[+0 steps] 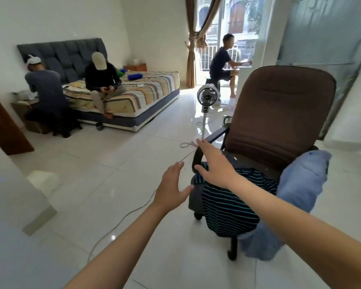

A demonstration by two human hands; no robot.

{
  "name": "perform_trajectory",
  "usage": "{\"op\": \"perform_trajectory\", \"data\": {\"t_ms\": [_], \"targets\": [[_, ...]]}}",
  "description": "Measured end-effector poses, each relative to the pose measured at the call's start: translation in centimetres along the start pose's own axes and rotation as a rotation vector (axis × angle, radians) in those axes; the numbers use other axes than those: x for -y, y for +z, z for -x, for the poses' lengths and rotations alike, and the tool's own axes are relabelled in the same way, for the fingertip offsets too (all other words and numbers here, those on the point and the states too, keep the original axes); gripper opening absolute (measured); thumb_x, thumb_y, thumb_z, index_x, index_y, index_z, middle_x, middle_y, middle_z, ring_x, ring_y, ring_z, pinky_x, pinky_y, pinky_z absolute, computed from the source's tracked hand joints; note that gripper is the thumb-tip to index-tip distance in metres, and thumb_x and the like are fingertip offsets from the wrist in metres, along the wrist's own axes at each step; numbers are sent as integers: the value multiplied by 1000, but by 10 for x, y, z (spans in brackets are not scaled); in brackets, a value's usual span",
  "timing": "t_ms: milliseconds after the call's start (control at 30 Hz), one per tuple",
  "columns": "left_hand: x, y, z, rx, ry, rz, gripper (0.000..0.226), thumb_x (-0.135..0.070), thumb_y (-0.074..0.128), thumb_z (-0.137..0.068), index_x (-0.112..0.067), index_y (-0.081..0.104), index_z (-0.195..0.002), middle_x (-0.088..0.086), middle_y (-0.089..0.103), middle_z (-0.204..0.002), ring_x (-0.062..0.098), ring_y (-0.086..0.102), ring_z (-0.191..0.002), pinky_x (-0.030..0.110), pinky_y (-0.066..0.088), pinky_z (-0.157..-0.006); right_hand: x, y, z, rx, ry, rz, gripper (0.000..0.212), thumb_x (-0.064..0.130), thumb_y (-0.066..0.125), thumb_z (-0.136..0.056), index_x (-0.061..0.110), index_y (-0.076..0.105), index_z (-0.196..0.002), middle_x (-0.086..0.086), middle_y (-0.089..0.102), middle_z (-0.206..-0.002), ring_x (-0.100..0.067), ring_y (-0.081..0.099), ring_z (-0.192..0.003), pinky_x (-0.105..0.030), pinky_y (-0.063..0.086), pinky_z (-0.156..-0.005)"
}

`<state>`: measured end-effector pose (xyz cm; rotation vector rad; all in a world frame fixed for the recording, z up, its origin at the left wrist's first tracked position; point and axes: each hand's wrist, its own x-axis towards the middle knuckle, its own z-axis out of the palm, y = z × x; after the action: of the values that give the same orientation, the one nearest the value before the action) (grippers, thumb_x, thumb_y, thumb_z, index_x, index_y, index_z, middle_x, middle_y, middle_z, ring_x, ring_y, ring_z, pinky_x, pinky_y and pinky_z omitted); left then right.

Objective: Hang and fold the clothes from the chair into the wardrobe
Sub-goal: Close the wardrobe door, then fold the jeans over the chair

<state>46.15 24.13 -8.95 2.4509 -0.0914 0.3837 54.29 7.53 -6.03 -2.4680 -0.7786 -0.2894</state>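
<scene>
At nine o'clock from where I stand, a person (pixel 45 88) in a white cap bends over a low worktop (pixel 22 105) beside the bed (pixel 146 94). Another person (pixel 102 80) in a pale cap sits on the striped mattress with something small and dark held in the lap. Toward twelve o'clock a white pedestal fan (pixel 207 95) stands on the tiled floor (pixel 104 163), and behind it, near the curtain (pixel 193 40) and the bright balcony door, a third person (pixel 222 63) sits with one arm stretched out.

My left hand (pixel 171 188) hangs over the floor with fingers spread and holds nothing; it sits just left of the chair seat. My right hand (pixel 214 163) reaches to about one o'clock, fingers spread as well, over the near armrest and the front of the seat; I cannot tell whether it touches either.

On the brown office chair (pixel 283 113) lies a dark striped shirt (pixel 229 207), draped over the seat's front edge. At three o'clock a light blue garment (pixel 300 184) hangs over the far armrest and trails down toward the floor.
</scene>
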Motion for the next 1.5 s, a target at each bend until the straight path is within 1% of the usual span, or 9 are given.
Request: {"op": "perform_trajectory", "data": {"t_ms": [200,400,500,733,1033,1167,1233,1300,1500], "targets": [[-101,136,-46,175,87,187,71,-36,65,-84,-18,31,-143,0,40,-143,14,35,-133,35,34,-110,-145,-74,77,22,262,133,74,40,56,-93,22,15,-152,-11,16,-159,-32,27,-139,-46,31,-111],[-167,260,-64,321,42,278,67,-32,63,-87,-13,32,-143,3,38,-144,15,33,-135,17,22,-104,-269,-122,132,32,458,118,72,41,54,-87,12,30,-148,-18,30,-152,-35,32,-139,-44,29,-111],[-176,307,-70,391,-11,306,64,-32,61,-88,-11,33,-142,4,39,-144,17,34,-134,18,24,-104,-319,-129,147,52,518,114,67,29,60,-90,11,29,-148,-16,32,-151,-34,30,-139,-44,33,-108],[-176,383,-125,478,-93,309,60,-34,58,-90,-11,36,-140,3,42,-141,17,39,-130,18,27,-99,-416,-112,142,102,722,13,68,39,58,-91,18,28,-149,-13,23,-156,-34,26,-140,-48,33,-110],[-189,456,-263,577,-43,288,55,-25,60,-90,-4,40,-136,10,47,-134,21,41,-127,16,27,-97,-504,-99,90,-109,980,-207,60,33,58,-93,15,34,-145,-10,37,-149,-29,37,-135,-42,35,-110],[-200,493,-308,643,-29,293,56,-35,59,-89,-8,43,-135,4,50,-130,17,44,-122,26,35,-103,-544,-84,80,-167,1136,-342,62,40,59,-90,15,39,-142,-10,45,-142,-29,45,-129,-46,40,-107],[-197,524,-328,658,0,283,55,-48,55,-85,-14,49,-128,1,56,-122,17,50,-115,38,44,-99,-568,-76,74,-214,1213,-405,61,45,58,-88,16,44,-139,-8,50,-137,-28,51,-124,-46,46,-101],[-199,550,-347,659,-15,286,56,-55,52,-83,-17,50,-125,-1,58,-118,17,52,-111,40,47,-94,-589,-71,65,-264,1279,-472,53,40,58,-90,14,47,-135,-10,52,-135,-29,53,-119,-43,48,-99],[-214,609,-398,735,-69,285,52,-59,54,-82,-24,54,-121,-3,61,-114,20,56,-110,46,49,-91,-656,-51,43,-349,1444,-632,54,42,45,-96,21,35,-144,-13,44,-142,-34,46,-127,-46,40,-106]]}}
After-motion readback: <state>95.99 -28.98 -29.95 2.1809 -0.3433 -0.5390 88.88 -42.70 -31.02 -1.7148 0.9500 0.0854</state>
